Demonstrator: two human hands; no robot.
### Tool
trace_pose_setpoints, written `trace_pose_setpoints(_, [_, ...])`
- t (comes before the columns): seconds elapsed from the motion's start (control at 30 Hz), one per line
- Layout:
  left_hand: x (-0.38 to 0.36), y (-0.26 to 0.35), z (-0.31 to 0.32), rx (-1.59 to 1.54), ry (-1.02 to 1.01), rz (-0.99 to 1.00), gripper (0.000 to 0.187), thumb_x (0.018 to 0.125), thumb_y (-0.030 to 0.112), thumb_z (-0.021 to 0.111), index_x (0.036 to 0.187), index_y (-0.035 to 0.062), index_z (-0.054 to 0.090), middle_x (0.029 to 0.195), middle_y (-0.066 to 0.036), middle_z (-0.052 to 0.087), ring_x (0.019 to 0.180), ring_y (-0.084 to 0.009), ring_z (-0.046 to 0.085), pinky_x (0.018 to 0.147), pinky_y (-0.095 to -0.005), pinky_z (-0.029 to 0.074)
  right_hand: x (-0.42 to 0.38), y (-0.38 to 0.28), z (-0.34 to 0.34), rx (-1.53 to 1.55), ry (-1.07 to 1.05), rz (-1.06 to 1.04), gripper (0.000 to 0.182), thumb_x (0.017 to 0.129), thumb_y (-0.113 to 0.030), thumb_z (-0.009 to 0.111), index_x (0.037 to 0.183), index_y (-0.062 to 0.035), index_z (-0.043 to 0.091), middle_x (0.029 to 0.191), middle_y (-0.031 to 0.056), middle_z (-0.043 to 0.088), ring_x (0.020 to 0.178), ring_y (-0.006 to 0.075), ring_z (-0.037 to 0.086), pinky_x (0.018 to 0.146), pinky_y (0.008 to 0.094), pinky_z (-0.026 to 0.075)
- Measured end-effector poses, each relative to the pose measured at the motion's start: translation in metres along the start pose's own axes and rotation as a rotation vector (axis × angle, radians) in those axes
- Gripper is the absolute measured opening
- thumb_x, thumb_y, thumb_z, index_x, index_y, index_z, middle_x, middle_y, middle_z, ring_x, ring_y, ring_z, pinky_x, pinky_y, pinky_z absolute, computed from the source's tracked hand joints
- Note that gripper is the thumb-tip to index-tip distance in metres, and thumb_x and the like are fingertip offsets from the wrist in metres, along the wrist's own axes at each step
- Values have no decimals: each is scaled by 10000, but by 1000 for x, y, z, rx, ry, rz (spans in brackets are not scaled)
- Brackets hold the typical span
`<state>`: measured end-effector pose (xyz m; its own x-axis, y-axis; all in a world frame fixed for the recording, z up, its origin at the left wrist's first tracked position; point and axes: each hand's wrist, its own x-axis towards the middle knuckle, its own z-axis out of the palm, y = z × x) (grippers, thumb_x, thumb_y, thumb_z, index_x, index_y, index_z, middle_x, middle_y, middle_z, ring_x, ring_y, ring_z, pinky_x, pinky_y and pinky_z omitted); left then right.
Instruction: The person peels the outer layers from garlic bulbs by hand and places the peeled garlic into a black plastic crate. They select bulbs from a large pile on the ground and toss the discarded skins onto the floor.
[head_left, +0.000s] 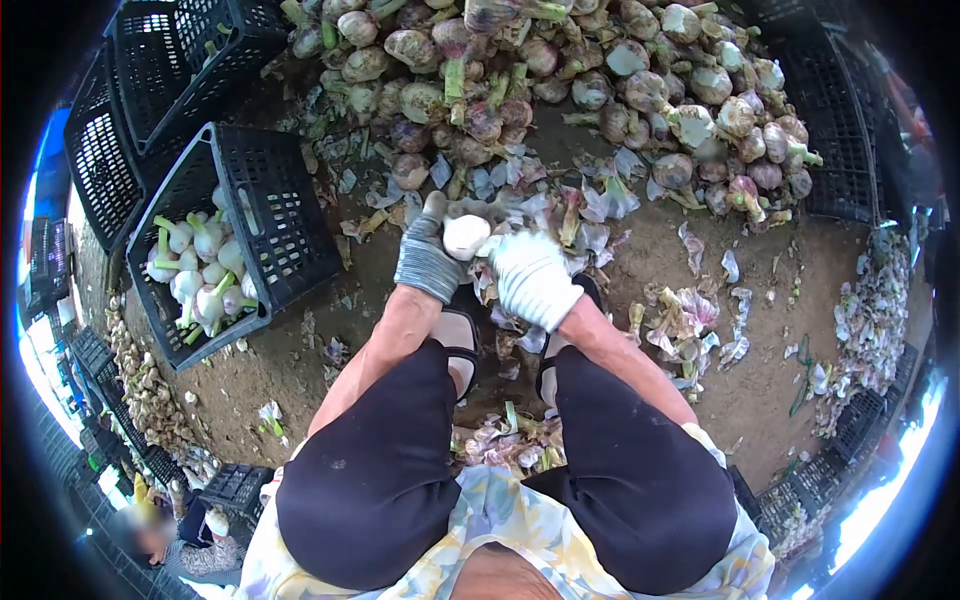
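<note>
My left hand [427, 252], in a grey striped glove, is closed around a white garlic bulb [465, 238] between my feet and the heap. My right hand [533, 277], in a paler glove, has its fingers curled in against the bulb's right side. Motion blurs that hand, and its fingertips are partly hidden. Loose papery garlic skins [610, 200] lie on the ground just beyond my hands. A large heap of unpeeled garlic [645, 90], purplish and dirty with short stems, rises farther out.
To my left, a black plastic crate [285, 215] holds several clean white bulbs [212, 250]. More black crates [180, 65] stand behind it, and another crate [835, 125] is at the heap's right. Skin piles [685, 320] litter the dirt floor. A person [205, 535] sits at lower left.
</note>
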<state>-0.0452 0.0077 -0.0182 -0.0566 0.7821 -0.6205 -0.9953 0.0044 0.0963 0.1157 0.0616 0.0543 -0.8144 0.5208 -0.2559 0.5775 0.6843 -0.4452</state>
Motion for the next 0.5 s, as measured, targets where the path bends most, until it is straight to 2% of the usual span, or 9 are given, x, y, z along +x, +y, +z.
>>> trace_pose_setpoints(0.07, [-15,1,30,-16,-28,1,333,843,348,568,783,21,583,890,-228,620,919,-373,583,856,-483,467,-9,1,23,260,-283,-154,209,743,-226,561,857,-63,624,848,151,615,770,301,593,646,409,456])
trace_pose_setpoints(0.13, [-20,-2,47,33,35,34,352,863,375,532,807,29,563,853,-180,632,823,-332,616,740,-479,521,-21,2,13,237,-252,-122,213,749,-206,544,853,-34,614,852,186,607,786,316,591,661,426,458])
trace_pose_setpoints(0.2, [-10,2,31,119,95,33,343,857,350,543,990,35,572,903,-193,623,825,-331,612,713,-491,526,-17,16,-4,386,153,66,234,787,-194,533,900,-5,613,845,190,613,800,309,599,696,403,468])
trace_pose_setpoints(0.27, [0,3,26,-36,163,53,255,855,314,552,917,67,576,776,-138,612,713,-285,595,661,-462,525,-5,19,-28,776,179,254,269,806,-203,560,976,0,608,877,176,627,831,291,607,746,363,472])
trace_pose_setpoints(0.33, [9,39,14,-227,121,-134,285,869,353,522,905,73,561,810,-118,611,697,-279,585,680,-446,516,4,43,-18,876,213,205,286,804,-203,596,1028,-24,604,922,155,635,862,257,612,772,333,466])
trace_pose_setpoints(0.37, [-37,103,102,89,-81,218,348,881,415,481,920,77,553,877,-116,609,728,-280,580,706,-424,507,4,53,-18,803,132,392,259,798,-178,597,1018,-42,614,932,150,638,862,253,613,766,331,466])
trace_pose_setpoints(0.4, [-60,126,139,135,-39,521,455,880,472,442,1012,45,528,1013,-133,579,808,-288,571,786,-423,494,5,62,-15,644,166,362,250,800,-176,594,1009,-40,617,918,144,643,842,245,614,755,323,466])
trace_pose_setpoints(0.43, [-65,159,138,279,-260,771,571,870,491,442,1145,-8,463,1189,-202,494,966,-316,555,883,-455,456,5,70,-13,688,172,393,251,799,-177,594,1006,-37,618,920,144,644,844,249,616,756,325,467])
trace_pose_setpoints(0.5, [-94,201,166,-30,-589,542,627,862,442,485,1251,-37,372,1340,-242,342,1166,-351,444,942,-478,422,16,79,-23,794,255,408,252,795,-175,605,997,-23,616,932,149,643,854,248,621,755,321,474])
